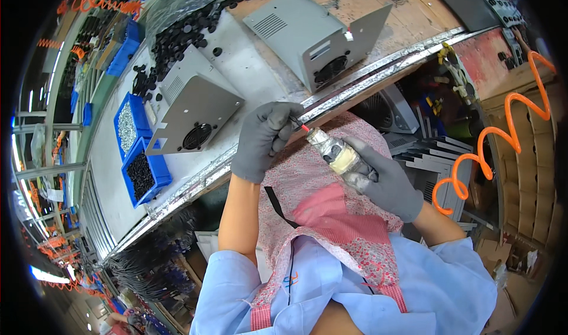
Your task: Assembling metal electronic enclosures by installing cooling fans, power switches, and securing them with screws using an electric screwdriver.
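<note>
In my gloved right hand (387, 178) I hold a power screwdriver (329, 147) wrapped in silver and yellowish tape, tilted up to the left over my lap. Its narrow nose ends in a red tip. My gloved left hand (263, 139) is closed right at that tip, thumb and fingers pinched on something thin and dark, too small to name. Just beyond my left hand, a grey sheet-metal housing (204, 107) with a round black fan stands on the bench. A second such housing (299, 30) stands farther back to the right.
Left on the bench sit a blue bin of silver screws (131, 125) and a blue bin of black screws (141, 178). Black round caps (177, 45) lie heaped behind, partly under clear plastic. An orange coiled hose (482, 151) hangs at right, near stacked grey panels (429, 163).
</note>
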`<action>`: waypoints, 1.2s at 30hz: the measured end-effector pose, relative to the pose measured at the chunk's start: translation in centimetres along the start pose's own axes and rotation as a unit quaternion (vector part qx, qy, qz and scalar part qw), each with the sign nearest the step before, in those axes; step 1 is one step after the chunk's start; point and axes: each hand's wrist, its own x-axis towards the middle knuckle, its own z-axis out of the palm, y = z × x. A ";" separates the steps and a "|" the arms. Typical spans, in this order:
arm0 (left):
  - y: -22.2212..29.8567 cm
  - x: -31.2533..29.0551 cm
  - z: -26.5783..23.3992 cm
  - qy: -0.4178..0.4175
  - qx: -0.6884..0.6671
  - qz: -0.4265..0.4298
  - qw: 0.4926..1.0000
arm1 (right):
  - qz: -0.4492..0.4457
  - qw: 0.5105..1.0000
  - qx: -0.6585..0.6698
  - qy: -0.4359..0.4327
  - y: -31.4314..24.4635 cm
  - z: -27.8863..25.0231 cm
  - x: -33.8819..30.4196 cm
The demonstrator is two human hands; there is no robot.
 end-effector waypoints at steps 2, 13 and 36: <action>-0.5 0.8 -0.1 -0.021 -0.037 0.005 0.999 | 0.030 0.999 0.016 0.017 0.1 -0.6 -0.4; -0.2 4.8 1.6 0.070 0.014 -0.004 0.997 | 0.079 0.993 -0.005 0.093 3.5 -2.9 0.6; -1.3 7.3 -2.1 0.008 0.019 0.052 0.998 | 0.119 0.976 0.149 0.103 3.1 -1.9 2.6</action>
